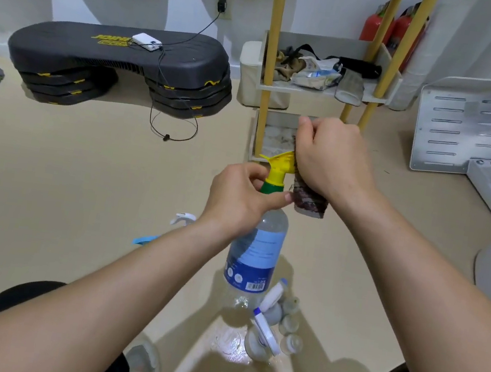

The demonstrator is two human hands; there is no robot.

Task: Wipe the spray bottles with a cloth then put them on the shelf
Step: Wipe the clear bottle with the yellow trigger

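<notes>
Left hand (pixel 242 198): curled round the neck of the spray bottle (pixel 255 251), thumb and fingers pinching at the green collar; most of the collar is covered by the fingers.
Right hand (pixel 331 160): clenched on a dark cloth (pixel 309 200), pressing it against the back of the bottle's yellow trigger head.
Spray bottle: upright between the two hands; its clear body with a blue label hangs below the left hand. Whether its base touches the floor cannot be told.
Cloth: mostly buried in the right fist; only a frayed lower end shows beneath that hand, just beside the left thumb.
Trigger head: the nozzle points away from the right hand; the rear part is hidden by cloth and palm.
Shelf (pixel 270 62): a yellow-poled rack just beyond the right hand. The upper tier holds crumpled bags and dark items; the lower tier is half hidden behind the knuckles, its contents hard to make out.
Small spray bottles (pixel 272 298): on the floor below the wrists, with white and blue heads. Glare blurs the clear bodies, so their number is unclear.
White trigger (pixel 183 218): just left of the left wrist, its body hidden by the forearm.
Step platform (pixel 114 51): black, well beyond the left hand, with a white power bank (pixel 147 41) on top.
</notes>
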